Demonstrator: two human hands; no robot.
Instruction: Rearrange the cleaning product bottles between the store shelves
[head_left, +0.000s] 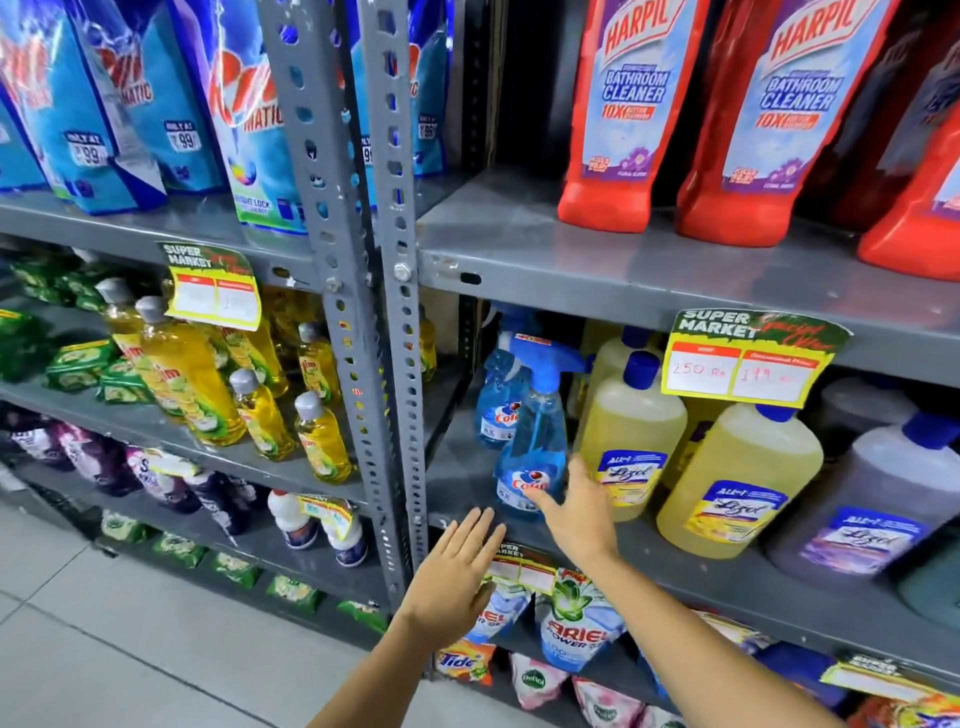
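Observation:
A blue Colin spray bottle (535, 436) stands at the front left of the middle grey shelf (467, 478), with a second spray bottle (500, 400) behind it. My right hand (574, 512) is open with its fingers against the front bottle's lower right side, not closed around it. My left hand (457, 571) is open, palm toward the shelf edge, just below and left of the bottle, touching nothing. Yellow Lizol bottles (631, 436) with blue caps stand directly right of the spray bottles.
Red Harpic bottles (618, 114) line the upper shelf (597, 249). A grey perforated upright (400, 312) separates the left rack, which holds yellow dish liquid bottles (187, 374) and blue detergent pouches (114, 104). A price tag (748, 358) hangs above the Lizol. Detergent packets (576, 623) fill the shelf below.

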